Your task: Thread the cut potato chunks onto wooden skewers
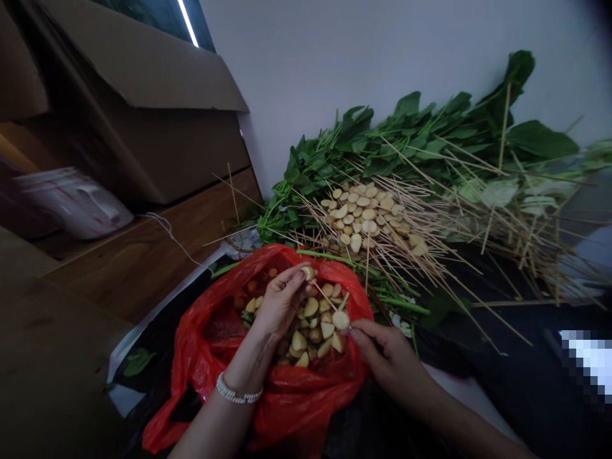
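Note:
My left hand (282,303), with a pearl bracelet on the wrist, pinches a pale potato piece (308,273) at its fingertips above a red plastic bag (210,357). My right hand (385,347) pinches a thin bamboo skewer (327,298) that carries one round potato slice (340,319); the skewer's tip points at the piece in my left hand. The bag lies open and holds several cut potato pieces (310,338).
Behind the bag lies a heap of skewers threaded with potato slices (366,217) on a pile of leafy greens (411,140). A cardboard box (143,115) and a white appliance (76,201) stand at the left on a wooden surface (157,255). A white wall is behind.

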Demonstrator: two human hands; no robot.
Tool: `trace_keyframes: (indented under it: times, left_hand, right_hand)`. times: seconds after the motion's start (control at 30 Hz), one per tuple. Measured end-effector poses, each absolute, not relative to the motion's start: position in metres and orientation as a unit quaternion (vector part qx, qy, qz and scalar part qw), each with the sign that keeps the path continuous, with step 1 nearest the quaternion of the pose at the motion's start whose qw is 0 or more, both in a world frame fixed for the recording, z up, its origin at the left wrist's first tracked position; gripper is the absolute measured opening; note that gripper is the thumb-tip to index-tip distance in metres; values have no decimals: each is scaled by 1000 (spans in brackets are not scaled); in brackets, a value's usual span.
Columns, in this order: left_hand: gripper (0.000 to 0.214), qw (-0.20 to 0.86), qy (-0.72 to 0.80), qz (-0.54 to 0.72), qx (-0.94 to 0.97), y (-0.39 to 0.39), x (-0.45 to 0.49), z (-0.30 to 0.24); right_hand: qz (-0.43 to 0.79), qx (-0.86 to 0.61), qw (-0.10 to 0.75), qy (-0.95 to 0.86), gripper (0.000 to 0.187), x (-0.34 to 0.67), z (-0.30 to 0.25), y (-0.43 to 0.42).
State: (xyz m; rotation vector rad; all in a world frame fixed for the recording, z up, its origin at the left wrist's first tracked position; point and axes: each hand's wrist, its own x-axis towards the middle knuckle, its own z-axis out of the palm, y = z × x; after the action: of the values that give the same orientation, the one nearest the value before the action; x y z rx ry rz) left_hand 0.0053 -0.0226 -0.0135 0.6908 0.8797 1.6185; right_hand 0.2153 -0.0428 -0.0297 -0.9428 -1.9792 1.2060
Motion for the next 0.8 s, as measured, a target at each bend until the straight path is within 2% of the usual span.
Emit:
trace_keyframes:
  times: [0.5, 0.8]
  left_hand:
    - [30, 532, 390, 691, 295, -22, 7, -15]
    - [23, 540, 399, 661, 336, -22, 12, -20]
  right_hand:
    - [482, -359, 313, -736, 32, 214, -26, -48]
    - [421, -388, 324, -753, 32, 211, -33, -45]
